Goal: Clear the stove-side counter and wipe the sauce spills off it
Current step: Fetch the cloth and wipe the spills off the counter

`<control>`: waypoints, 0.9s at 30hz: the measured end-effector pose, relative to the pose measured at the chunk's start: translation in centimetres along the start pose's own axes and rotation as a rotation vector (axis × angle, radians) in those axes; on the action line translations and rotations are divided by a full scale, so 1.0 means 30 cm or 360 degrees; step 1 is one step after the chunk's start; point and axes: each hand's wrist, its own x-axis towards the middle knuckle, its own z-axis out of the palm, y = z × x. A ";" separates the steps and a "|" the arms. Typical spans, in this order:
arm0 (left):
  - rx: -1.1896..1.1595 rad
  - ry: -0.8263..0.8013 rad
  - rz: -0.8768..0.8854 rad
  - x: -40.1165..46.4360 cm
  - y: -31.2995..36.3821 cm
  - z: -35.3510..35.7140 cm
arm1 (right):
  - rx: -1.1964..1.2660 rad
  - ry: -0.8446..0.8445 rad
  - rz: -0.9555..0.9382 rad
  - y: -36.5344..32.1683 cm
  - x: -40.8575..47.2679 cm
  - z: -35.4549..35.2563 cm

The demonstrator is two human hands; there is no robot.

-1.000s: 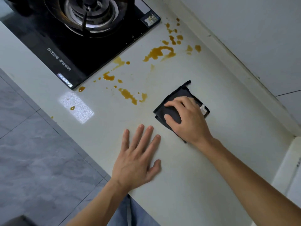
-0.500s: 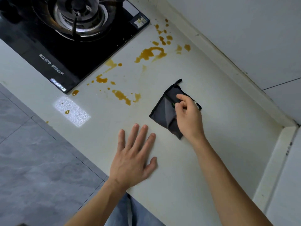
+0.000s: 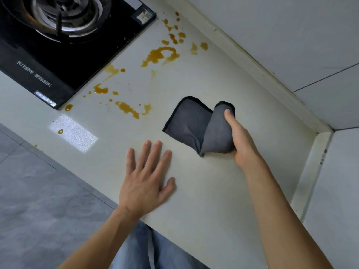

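Around the work area
A black gas stove (image 3: 64, 55) sits at top left; grey floor tiles (image 3: 38, 200) below, white wall tiles (image 3: 291, 35) at right.

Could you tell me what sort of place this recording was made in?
Most likely a home kitchen. A black gas stove is set into a pale counter that runs along a tiled wall, brown sauce spills lie beside the burner, and the right hand grips a grey cloth.

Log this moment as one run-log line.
right hand: grips grey cloth, partly unfolded | left hand: flat on counter | sauce spills: unwiped | stage: wiping not begun
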 end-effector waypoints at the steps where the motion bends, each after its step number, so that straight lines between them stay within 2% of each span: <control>1: 0.0004 -0.0006 -0.0002 0.000 0.001 -0.001 | -0.0073 0.0077 -0.0055 0.001 0.004 -0.007; 6: 0.0002 -0.0010 -0.0008 0.000 0.002 -0.005 | 0.0045 0.0197 -0.0255 0.010 0.028 -0.072; 10: 0.0017 -0.0014 0.0000 0.002 0.001 -0.001 | -0.0254 0.0379 -0.0308 -0.003 0.041 -0.132; 13: 0.0022 -0.0024 -0.0002 0.000 -0.003 0.007 | -0.0701 0.0671 -0.0666 -0.042 -0.008 -0.162; 19: 0.0003 -0.0002 -0.0001 -0.002 -0.004 0.008 | -0.0908 0.0945 -0.1560 -0.194 -0.169 -0.157; 27: -0.0025 0.0007 -0.0010 -0.002 0.003 0.002 | -0.0906 0.0985 -0.1904 -0.380 -0.330 -0.104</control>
